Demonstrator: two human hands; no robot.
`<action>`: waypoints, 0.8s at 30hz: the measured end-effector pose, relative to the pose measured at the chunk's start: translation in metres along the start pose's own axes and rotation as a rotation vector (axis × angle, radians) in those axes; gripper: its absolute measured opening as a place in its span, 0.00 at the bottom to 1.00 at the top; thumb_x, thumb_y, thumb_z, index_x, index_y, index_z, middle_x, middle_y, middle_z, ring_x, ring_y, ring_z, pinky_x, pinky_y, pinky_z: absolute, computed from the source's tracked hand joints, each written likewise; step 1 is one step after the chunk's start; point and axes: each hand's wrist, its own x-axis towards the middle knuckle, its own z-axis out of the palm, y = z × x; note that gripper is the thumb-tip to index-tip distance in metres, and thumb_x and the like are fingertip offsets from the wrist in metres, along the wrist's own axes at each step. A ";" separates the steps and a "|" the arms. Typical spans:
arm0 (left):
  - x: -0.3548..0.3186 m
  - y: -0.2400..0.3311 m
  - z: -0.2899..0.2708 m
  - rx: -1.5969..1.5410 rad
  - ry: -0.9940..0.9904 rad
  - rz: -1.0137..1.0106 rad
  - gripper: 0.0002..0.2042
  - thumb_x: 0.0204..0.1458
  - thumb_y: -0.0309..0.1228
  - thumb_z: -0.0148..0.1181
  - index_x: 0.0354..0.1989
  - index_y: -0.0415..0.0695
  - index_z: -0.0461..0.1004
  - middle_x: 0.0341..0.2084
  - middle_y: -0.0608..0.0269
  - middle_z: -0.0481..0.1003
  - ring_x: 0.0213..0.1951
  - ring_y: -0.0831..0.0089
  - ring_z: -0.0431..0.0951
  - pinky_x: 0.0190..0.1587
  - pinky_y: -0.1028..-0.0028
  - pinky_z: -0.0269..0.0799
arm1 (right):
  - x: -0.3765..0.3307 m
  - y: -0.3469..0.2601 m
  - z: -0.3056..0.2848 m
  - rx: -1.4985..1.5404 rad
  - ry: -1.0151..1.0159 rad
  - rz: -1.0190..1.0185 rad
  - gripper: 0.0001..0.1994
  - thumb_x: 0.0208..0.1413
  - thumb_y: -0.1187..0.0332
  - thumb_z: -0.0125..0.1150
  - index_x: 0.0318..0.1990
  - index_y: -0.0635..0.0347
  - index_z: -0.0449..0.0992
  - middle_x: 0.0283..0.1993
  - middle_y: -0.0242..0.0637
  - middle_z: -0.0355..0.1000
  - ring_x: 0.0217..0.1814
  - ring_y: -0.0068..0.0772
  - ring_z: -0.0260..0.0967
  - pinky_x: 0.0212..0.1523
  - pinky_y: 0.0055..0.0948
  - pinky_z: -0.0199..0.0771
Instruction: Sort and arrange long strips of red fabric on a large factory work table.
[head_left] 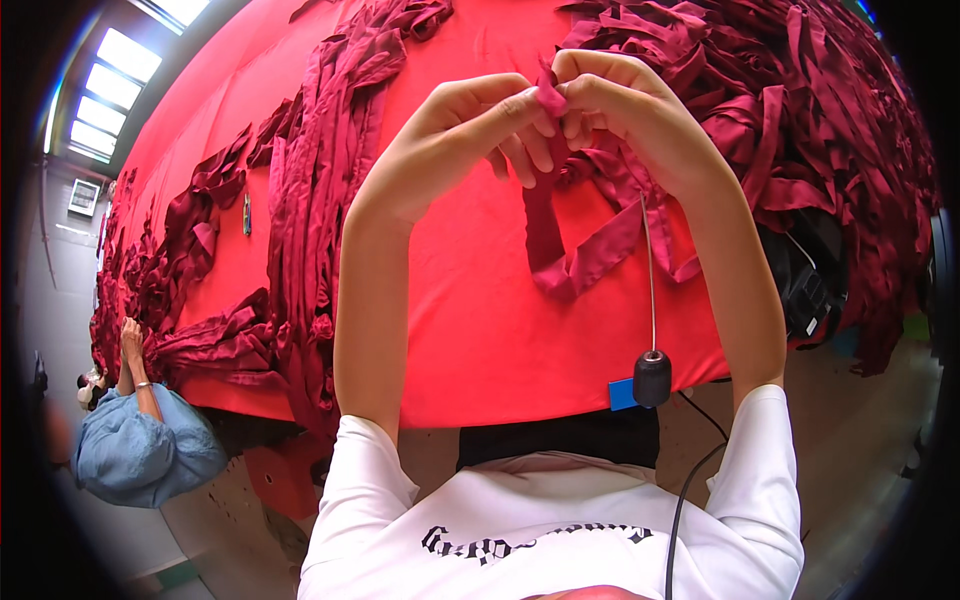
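Both my hands meet over the red cloth-covered table, pinching a maroon fabric strip (pixel 551 98) between thumbs and fingertips. My left hand (pixel 490 118) is closed on it from the left, and my right hand (pixel 612 92) from the right, nearly touching the other. Below the fingers the strip hangs in loose loops onto the table (pixel 470 340). Past my right wrist runs a thin metal rod (pixel 650 270), rising from a black cylindrical base (pixel 652 379) at the near table edge. A black cable (pixel 690 480) passes beside that base.
Long maroon strips (pixel 320 190) lie in a bundle to the left, and a large tangled heap (pixel 740 100) fills the right. A small greenish tool (pixel 247 214) rests between strips. Black equipment (pixel 805 285) sits by the right edge. A co-worker in blue (pixel 145 445) works at the far left.
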 end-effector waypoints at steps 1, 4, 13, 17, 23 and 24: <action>0.000 0.000 0.000 0.000 0.001 -0.001 0.16 0.69 0.38 0.47 0.41 0.39 0.76 0.27 0.56 0.81 0.26 0.72 0.82 0.29 0.77 0.74 | 0.000 0.001 -0.001 -0.017 -0.019 -0.009 0.07 0.65 0.66 0.52 0.37 0.56 0.73 0.29 0.24 0.70 0.30 0.11 0.69 0.34 0.16 0.70; -0.001 -0.001 0.002 -0.003 -0.039 0.035 0.16 0.70 0.38 0.46 0.42 0.38 0.76 0.27 0.57 0.82 0.27 0.73 0.82 0.29 0.78 0.74 | 0.001 0.002 -0.002 -0.044 -0.039 -0.004 0.07 0.66 0.66 0.51 0.37 0.57 0.73 0.30 0.24 0.71 0.31 0.11 0.69 0.34 0.15 0.70; -0.003 0.002 0.001 0.010 -0.070 -0.010 0.18 0.70 0.41 0.47 0.41 0.38 0.77 0.26 0.59 0.81 0.27 0.74 0.82 0.31 0.78 0.74 | 0.001 0.004 -0.006 -0.121 -0.170 -0.041 0.09 0.69 0.66 0.52 0.41 0.61 0.74 0.31 0.25 0.72 0.31 0.11 0.69 0.33 0.15 0.71; -0.002 0.003 0.001 -0.022 -0.058 -0.050 0.17 0.68 0.41 0.51 0.41 0.38 0.78 0.25 0.61 0.80 0.27 0.76 0.81 0.31 0.78 0.73 | -0.002 -0.002 -0.010 -0.130 -0.214 0.006 0.09 0.70 0.66 0.51 0.42 0.61 0.74 0.31 0.26 0.72 0.31 0.12 0.69 0.33 0.15 0.71; -0.006 0.003 0.000 -0.013 -0.067 -0.044 0.13 0.64 0.36 0.57 0.38 0.38 0.78 0.24 0.63 0.79 0.27 0.77 0.80 0.31 0.79 0.72 | -0.007 -0.006 -0.002 -0.194 -0.212 0.044 0.08 0.70 0.67 0.52 0.43 0.62 0.74 0.31 0.25 0.71 0.31 0.12 0.69 0.33 0.14 0.70; -0.007 0.004 -0.001 -0.004 -0.063 -0.043 0.12 0.64 0.35 0.58 0.37 0.38 0.79 0.24 0.64 0.79 0.27 0.77 0.80 0.31 0.79 0.72 | -0.007 -0.005 -0.001 -0.185 -0.218 0.013 0.08 0.67 0.68 0.52 0.39 0.62 0.74 0.29 0.25 0.71 0.30 0.12 0.69 0.33 0.14 0.71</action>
